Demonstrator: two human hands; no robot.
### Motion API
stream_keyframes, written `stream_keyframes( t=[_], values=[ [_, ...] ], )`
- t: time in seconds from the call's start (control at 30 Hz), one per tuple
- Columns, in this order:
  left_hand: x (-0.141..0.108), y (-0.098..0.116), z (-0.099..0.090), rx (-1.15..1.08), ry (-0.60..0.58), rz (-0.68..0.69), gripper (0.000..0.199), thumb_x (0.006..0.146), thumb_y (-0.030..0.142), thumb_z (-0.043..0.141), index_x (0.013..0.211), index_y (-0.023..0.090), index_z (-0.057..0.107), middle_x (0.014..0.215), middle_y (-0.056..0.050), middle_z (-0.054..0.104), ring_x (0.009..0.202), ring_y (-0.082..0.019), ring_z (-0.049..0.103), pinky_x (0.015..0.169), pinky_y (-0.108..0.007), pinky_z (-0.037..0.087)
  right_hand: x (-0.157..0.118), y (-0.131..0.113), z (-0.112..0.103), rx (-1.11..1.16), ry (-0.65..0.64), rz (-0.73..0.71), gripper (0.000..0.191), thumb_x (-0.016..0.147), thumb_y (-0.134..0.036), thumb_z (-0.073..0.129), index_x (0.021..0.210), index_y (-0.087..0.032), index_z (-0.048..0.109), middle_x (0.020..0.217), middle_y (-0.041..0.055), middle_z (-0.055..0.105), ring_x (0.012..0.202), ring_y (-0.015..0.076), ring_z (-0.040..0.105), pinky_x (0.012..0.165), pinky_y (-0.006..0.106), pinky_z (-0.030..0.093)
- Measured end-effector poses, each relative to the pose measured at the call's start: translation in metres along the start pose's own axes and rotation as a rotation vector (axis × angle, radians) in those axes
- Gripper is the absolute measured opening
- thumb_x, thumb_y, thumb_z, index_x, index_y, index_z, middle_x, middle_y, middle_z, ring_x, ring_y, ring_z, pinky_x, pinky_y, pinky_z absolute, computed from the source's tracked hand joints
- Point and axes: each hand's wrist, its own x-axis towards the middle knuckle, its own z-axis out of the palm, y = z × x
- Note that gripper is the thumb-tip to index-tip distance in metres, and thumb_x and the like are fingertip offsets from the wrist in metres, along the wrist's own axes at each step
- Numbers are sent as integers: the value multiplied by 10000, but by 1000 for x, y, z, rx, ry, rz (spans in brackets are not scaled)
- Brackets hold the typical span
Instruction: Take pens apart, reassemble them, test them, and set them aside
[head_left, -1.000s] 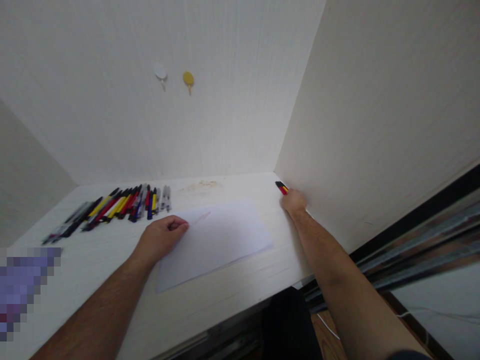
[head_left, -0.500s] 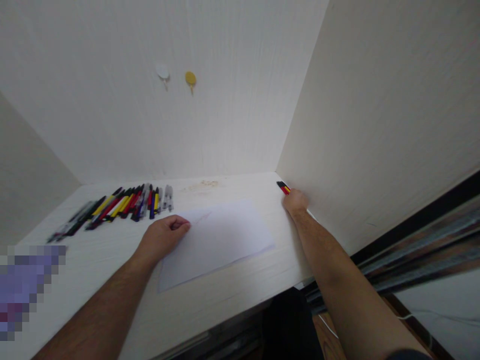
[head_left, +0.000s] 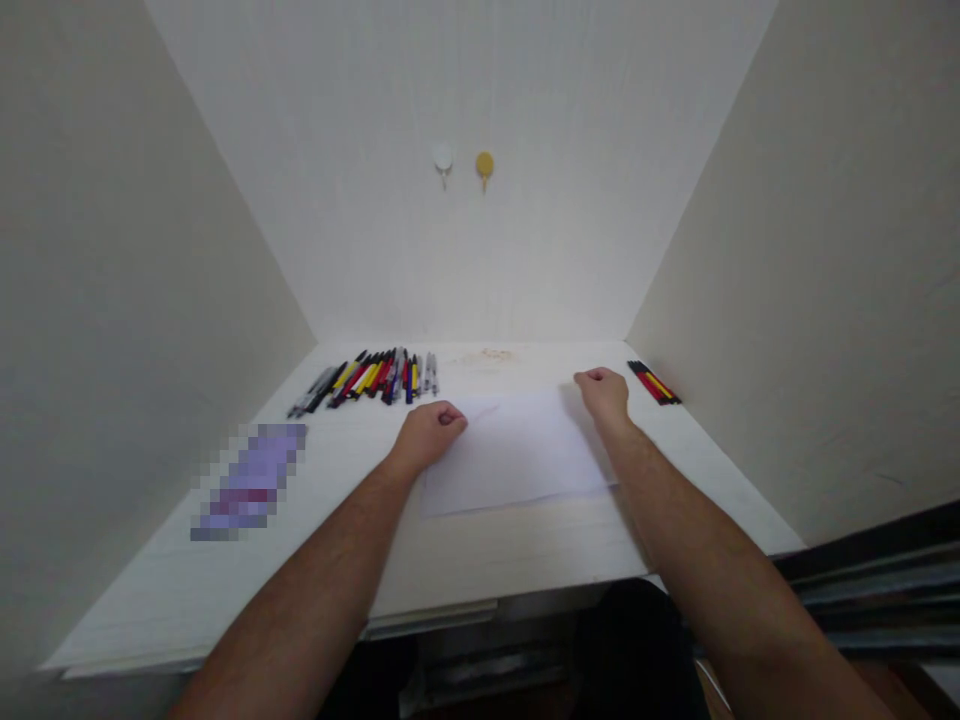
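A blank-looking sheet of white paper (head_left: 525,450) with a faint mark near its upper left lies on the white desk. My left hand (head_left: 431,435) rests at the paper's upper left corner, its fingers curled closed; whatever they may hold is hidden. Over the paper's upper right corner is my right hand (head_left: 604,395), closed loosely with nothing showing in it. Beyond that hand, a small row of black, red and yellow pens (head_left: 654,383) lies against the right wall. A larger row of mixed pens and markers (head_left: 367,380) lies behind my left hand.
A purple item (head_left: 259,475), blurred into blocks, lies on the left of the desk (head_left: 495,560). Walls close in the desk at left, right and back. A white hook (head_left: 443,160) and a yellow hook (head_left: 485,165) are fixed on the back wall.
My right hand has let go of the pens by the right wall and moved left to the paper's corner. My left hand stays at the paper. The view has turned left.
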Motion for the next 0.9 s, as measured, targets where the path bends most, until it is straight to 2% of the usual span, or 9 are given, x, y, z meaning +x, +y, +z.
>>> stream_keyframes(
  t=[0.07, 0.13, 0.27, 0.47, 0.7, 0.8, 0.9],
  values=[
    [-1, -1, 0, -23, 4, 12, 210, 746, 354, 593, 787, 184, 709, 754, -34, 696, 716, -167, 610, 683, -272, 454, -17, -19, 17, 138, -93, 8, 205, 685, -368, 588, 682, -172, 647, 635, 37, 656, 585, 165, 576, 553, 261, 414],
    [-2, -2, 1, -52, -2, 6, 188, 734, 325, 605, 776, 173, 706, 739, -38, 691, 697, -161, 605, 668, -269, 449, -31, -29, 32, 183, -151, 14, 209, 677, -372, 592, 676, -171, 650, 616, 36, 650, 568, 165, 561, 546, 266, 405],
    [-3, -4, 3, -91, -11, 17, 172, 735, 298, 609, 772, 160, 706, 741, -45, 690, 686, -151, 598, 655, -267, 441, -49, -26, 48, 148, -206, 7, 182, 662, -351, 606, 653, -177, 657, 610, 34, 649, 578, 169, 562, 572, 274, 402],
    [-3, -6, 4, -95, -6, 14, 166, 738, 286, 625, 793, 155, 711, 763, -52, 698, 704, -148, 602, 655, -262, 443, -58, -16, 47, 51, -231, -142, 201, 684, -357, 603, 694, -175, 685, 655, 44, 668, 632, 182, 585, 631, 296, 411],
    [-2, -9, 8, -99, 1, 20, 167, 734, 301, 632, 784, 164, 714, 765, -50, 703, 717, -152, 608, 659, -262, 449, -62, -19, 46, 53, -253, -165, 182, 694, -347, 600, 687, -183, 680, 646, 34, 665, 639, 185, 594, 613, 289, 398],
    [0, -11, 5, -107, 108, -11, 178, 748, 306, 609, 779, 163, 709, 763, -50, 702, 722, -158, 608, 686, -267, 458, -62, -20, 46, 41, -257, -162, 158, 696, -330, 606, 674, -190, 674, 642, 24, 661, 628, 174, 583, 611, 283, 390],
    [5, -23, -12, -98, 364, -153, 244, 773, 326, 554, 845, 153, 710, 801, -60, 707, 763, -176, 619, 712, -276, 461, -62, -20, 46, 45, -261, -165, 149, 701, -322, 601, 662, -192, 664, 636, 18, 657, 613, 163, 569, 611, 278, 389]
  ],
)
